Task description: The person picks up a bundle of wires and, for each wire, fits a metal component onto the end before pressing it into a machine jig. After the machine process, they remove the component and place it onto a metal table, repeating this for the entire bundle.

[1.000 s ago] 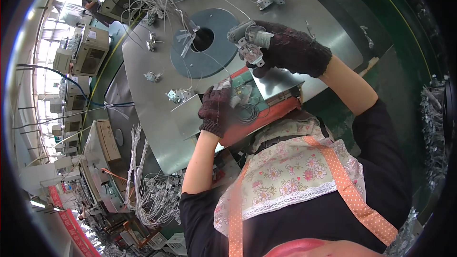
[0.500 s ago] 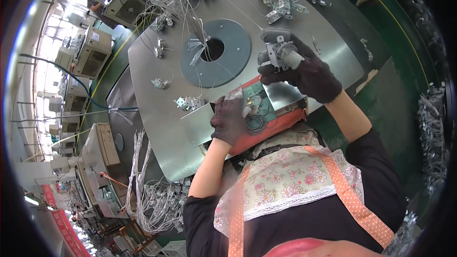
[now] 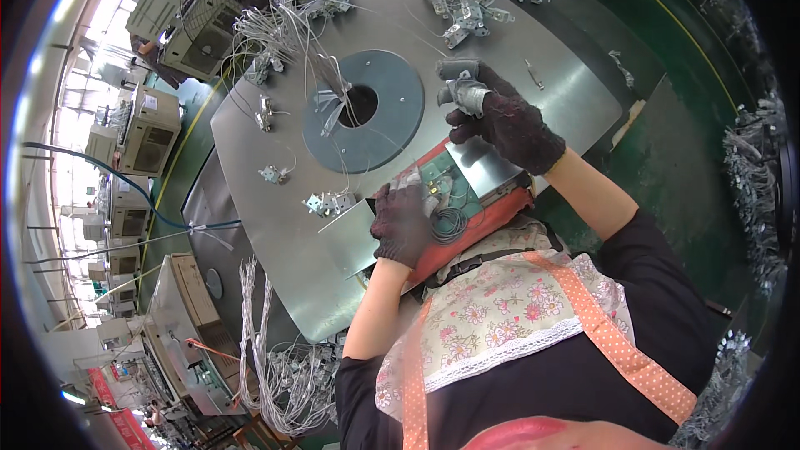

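The gloved left hand [image 3: 402,223] is laid, fingers curled, on a small green fixture [image 3: 439,192] at the near edge of the metal worktop [image 3: 275,225]. Farther out, a small grey metal part [image 3: 469,97] is gripped in the closed right hand [image 3: 506,121], beside the blue ring plate [image 3: 367,110].

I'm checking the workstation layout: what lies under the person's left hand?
The left hand rests on a green circuit board in a red tray, beside a coiled dark wire. What lies beneath the palm is covered.
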{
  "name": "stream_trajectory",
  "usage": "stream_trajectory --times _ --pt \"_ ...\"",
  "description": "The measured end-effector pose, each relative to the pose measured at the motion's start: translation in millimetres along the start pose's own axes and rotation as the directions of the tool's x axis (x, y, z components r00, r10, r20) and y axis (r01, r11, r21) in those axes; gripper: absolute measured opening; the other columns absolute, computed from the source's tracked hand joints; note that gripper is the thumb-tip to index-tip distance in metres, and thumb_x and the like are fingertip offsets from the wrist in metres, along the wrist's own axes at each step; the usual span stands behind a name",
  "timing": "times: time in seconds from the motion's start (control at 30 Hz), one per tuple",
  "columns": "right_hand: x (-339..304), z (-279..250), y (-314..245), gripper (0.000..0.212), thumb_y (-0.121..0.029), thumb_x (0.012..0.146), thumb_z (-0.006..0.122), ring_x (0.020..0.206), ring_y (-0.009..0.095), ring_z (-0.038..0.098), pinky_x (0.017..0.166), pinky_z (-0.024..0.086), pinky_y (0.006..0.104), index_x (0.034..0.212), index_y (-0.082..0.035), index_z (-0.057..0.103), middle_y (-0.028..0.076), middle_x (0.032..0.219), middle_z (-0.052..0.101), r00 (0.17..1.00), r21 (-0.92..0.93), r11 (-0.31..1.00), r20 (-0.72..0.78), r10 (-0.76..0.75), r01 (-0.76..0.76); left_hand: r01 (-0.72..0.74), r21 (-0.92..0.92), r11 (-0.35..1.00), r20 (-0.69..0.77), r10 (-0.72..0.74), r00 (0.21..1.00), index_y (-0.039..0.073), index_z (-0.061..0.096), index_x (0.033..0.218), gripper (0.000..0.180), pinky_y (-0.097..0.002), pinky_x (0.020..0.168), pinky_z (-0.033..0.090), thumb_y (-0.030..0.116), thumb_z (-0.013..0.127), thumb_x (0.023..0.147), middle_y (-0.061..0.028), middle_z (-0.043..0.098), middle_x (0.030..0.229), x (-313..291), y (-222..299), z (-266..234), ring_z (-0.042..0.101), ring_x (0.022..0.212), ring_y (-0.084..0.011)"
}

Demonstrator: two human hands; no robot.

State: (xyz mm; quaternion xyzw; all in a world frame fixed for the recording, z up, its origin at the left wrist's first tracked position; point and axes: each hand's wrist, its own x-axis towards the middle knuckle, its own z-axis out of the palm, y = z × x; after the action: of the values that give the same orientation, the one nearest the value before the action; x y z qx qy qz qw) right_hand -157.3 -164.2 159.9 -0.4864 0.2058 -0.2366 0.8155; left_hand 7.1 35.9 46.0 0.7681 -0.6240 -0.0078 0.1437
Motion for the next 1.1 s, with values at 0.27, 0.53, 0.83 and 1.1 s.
stream_trajectory --times 0.27,0.53,0.83,1.1 --pt "5 -5 17 0.048 -0.021 0.096 0.061 0.079 0.018 0.070 0.064 0.062 0.0338 0.142 -0.014 0.050 0.007 0.100 0.062 0.999 0.048 0.998 0.023 -0.048 0.047 -0.009 0.025 1.000 0.011 0.009 1.000 0.000 0.051 0.142 0.065 -0.0505 0.111 0.037 0.042 0.061 0.093 -0.0209 0.062 0.131 3 1 1 0.057 0.124 -0.0372" --pt "-8 20 -5 0.088 -0.038 0.087 0.073 0.117 0.028 0.065 0.106 0.053 0.0465 0.157 -0.005 0.032 0.017 0.134 0.057 0.963 0.294 0.955 0.240 -0.121 0.047 0.013 -0.023 1.000 0.062 -0.012 0.998 0.000 0.055 0.137 0.056 -0.0509 0.116 0.032 0.039 0.059 0.097 -0.0206 0.061 0.135 2 2 -3 0.053 0.132 -0.0363" --pt "-11 21 0 0.092 -0.043 0.081 0.079 0.113 0.026 0.066 0.102 0.056 0.0439 0.153 -0.005 0.037 0.014 0.130 0.059 0.975 0.194 0.980 0.204 -0.091 0.051 0.005 0.029 1.000 0.083 -0.007 0.996 0.001 0.057 0.134 0.053 -0.0503 0.116 0.034 0.039 0.058 0.097 -0.0201 0.062 0.134 3 4 -4 0.055 0.130 -0.0356" --pt "-8 21 6 0.086 -0.037 0.082 0.080 0.110 0.023 0.067 0.098 0.058 0.0419 0.151 -0.006 0.040 0.012 0.125 0.061 0.976 0.180 0.983 0.200 -0.084 0.048 -0.022 0.028 0.999 0.035 0.021 0.999 0.001 0.052 0.142 0.059 -0.0511 0.115 0.035 0.039 0.058 0.097 -0.0204 0.063 0.131 2 -1 1 0.056 0.128 -0.0357"
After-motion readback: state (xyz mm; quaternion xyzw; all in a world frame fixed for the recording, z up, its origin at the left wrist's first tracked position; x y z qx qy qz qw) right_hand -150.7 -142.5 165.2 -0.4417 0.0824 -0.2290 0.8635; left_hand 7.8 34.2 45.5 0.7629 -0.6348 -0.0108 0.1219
